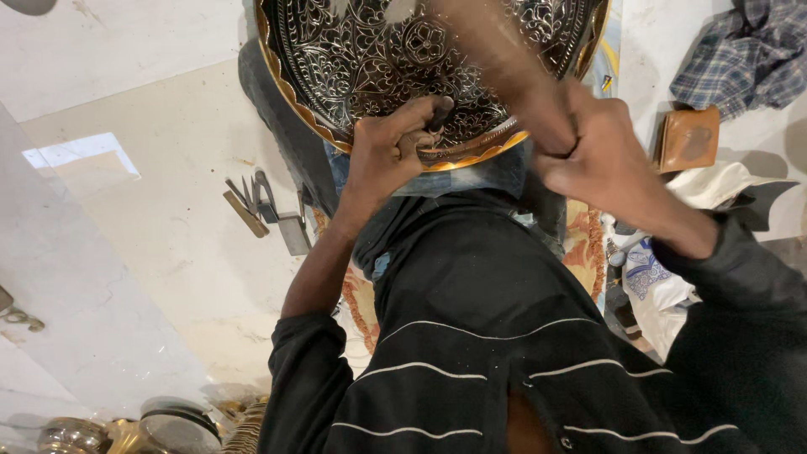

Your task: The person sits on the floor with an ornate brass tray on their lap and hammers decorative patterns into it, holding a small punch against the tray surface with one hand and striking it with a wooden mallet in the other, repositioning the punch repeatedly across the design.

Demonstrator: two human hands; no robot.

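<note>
A large round metal tray point(361, 50) with dense engraved floral patterns and a scalloped brass rim rests on my lap at the top of the view. My left hand point(388, 150) grips a small dark chisel point(439, 113), its tip set on the tray's lower edge. My right hand point(588, 151) is closed around a wooden hammer handle point(496, 59), which is blurred and angles up across the tray. The hammer's head is out of view.
Several small metal chisels and punches point(265, 210) lie on the pale floor to the left. A brown leather wallet point(689, 139) and a checked cloth point(744, 50) sit at the right. White cloth and bags point(664, 277) lie beside my right arm. Brass vessels point(126, 433) stand at bottom left.
</note>
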